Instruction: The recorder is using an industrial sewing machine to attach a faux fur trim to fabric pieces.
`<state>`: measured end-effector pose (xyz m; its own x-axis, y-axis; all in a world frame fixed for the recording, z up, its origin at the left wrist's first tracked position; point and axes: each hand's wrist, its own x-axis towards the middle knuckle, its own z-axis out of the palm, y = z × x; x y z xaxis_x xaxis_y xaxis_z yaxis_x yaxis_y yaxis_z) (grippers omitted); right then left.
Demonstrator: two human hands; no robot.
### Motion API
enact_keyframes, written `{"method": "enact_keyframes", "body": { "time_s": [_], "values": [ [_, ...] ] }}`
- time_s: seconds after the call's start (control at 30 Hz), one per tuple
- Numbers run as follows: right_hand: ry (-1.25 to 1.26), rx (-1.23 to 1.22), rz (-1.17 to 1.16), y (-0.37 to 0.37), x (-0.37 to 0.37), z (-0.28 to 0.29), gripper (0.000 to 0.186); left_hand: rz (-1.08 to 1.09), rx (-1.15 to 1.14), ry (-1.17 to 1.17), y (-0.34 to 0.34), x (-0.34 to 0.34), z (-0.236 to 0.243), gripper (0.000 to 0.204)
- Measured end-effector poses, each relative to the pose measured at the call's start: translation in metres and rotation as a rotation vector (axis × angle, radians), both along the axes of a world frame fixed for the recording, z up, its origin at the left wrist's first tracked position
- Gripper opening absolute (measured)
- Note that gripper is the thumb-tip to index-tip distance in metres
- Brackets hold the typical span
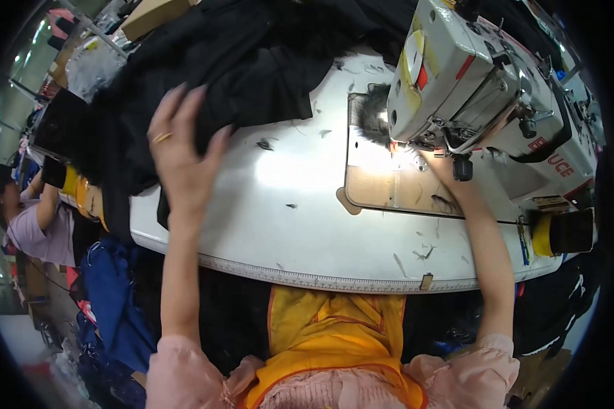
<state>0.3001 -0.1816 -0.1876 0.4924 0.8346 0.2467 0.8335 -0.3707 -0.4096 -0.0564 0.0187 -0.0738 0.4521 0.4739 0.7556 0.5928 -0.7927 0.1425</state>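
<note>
- The left hand (181,153) lies with fingers spread on the edge of a heap of black fabric (252,68), palm down, pressing on the cloth rather than pinching it; a gold ring (161,138) sits on one finger.
- The black fabric is piled over the far left part of the white sewing table (307,225) and spills off its left edge, well to the left of the needle area.
- The right hand (443,167) reaches up under the head of the grey-white sewing machine (471,75); the machine hides most of its fingers, so whether they are spread or closed on something cannot be told.
- A small tuft of dark material (374,123) lies just beside the machine head, at the far end of the lit metal plate (389,180).
- Short thread scraps (266,144) are scattered over the bare table top.
- A measuring strip (307,278) runs along the table's near edge.
- The person wears pink sleeves and a yellow apron (334,334).
- A yellow and black spool-like part (559,233) sits at the table's right end.
- Another person (27,218) in a light purple top works at the far left.
</note>
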Motion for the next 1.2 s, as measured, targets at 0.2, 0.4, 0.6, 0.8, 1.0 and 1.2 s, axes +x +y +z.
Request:
{"method": "enact_keyframes", "body": {
  "time_s": [0.2,0.4,0.6,0.8,1.0,1.2],
  "values": [
    [-0.426,0.143,0.257,-0.006,0.041,-0.01,0.03,-0.249,-0.4,0.025,-0.047,-0.05,-0.018,0.048],
    [-0.354,0.163,0.045,0.004,-0.016,0.058,0.021,-0.758,-0.902,0.225,-0.115,0.013,-0.019,0.042],
    [0.084,0.18,0.006,-0.061,-0.007,0.066,0.02,-0.597,-0.753,0.116,-0.107,0.011,-0.018,0.035],
    [-0.104,0.2,0.09,-0.064,-0.032,0.074,0.019,-0.468,-0.244,0.04,-0.117,0.017,-0.016,0.036],
    [0.474,0.166,0.047,-0.077,-0.052,0.08,0.021,-0.718,-0.347,0.096,-0.123,0.046,-0.019,0.027],
    [0.906,0.114,0.081,-0.084,-0.091,0.088,0.018,-0.815,-0.595,0.116,-0.147,0.114,-0.027,0.027]
  ]
}}
